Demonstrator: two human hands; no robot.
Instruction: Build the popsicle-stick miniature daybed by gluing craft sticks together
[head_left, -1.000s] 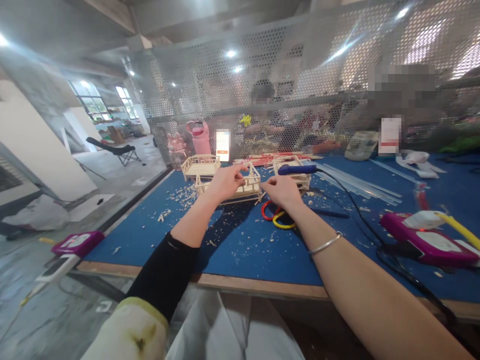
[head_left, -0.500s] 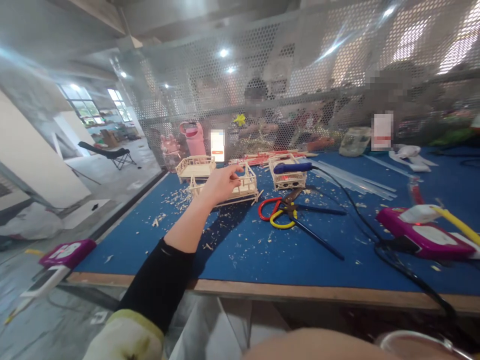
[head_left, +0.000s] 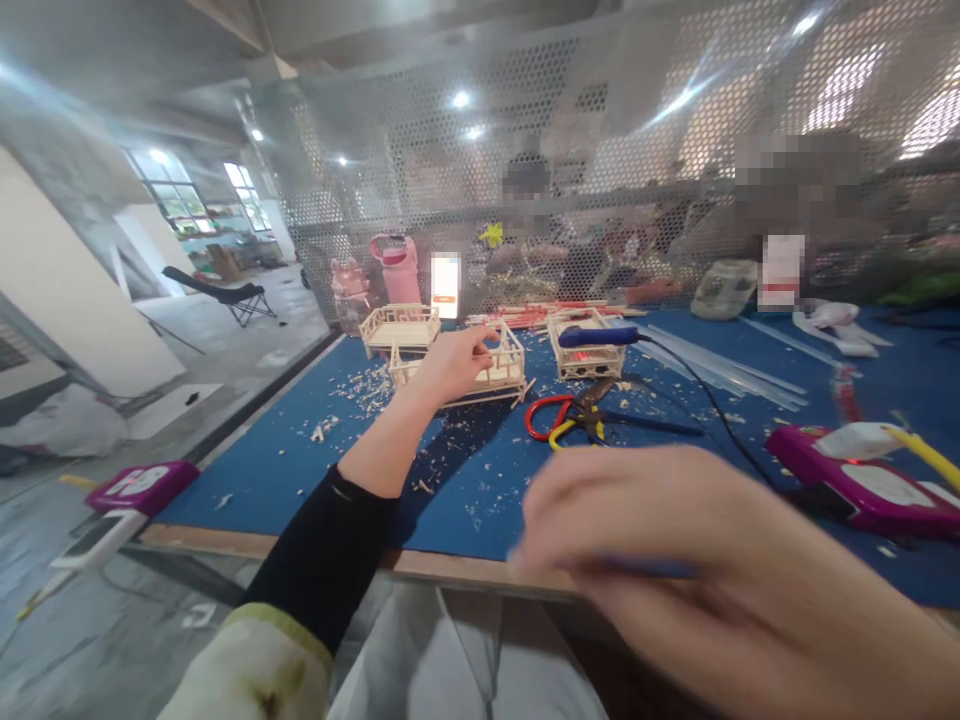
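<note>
My left hand reaches over a small wooden stick model with railings and upright posts, its fingers bent and closed at the far rail. Part of the model is hidden behind the hand. My right hand is close to the camera at the lower right, blurred by motion, with curled fingers; whether it holds anything is unclear. Beyond it lie pliers with dark handles and scissors with red and yellow grips, partly covered by the hand.
A second stick model stands behind on the left. On a third model rests a blue-handled corded tool. Wood scraps litter the blue mat. Clear strips, a purple power strip and a pink bottle are around; a mesh screen rises behind.
My right hand has come into view at the lower right, covering part of the pliers and scissors. The left hand stays at the same model. The view has shifted slightly.
</note>
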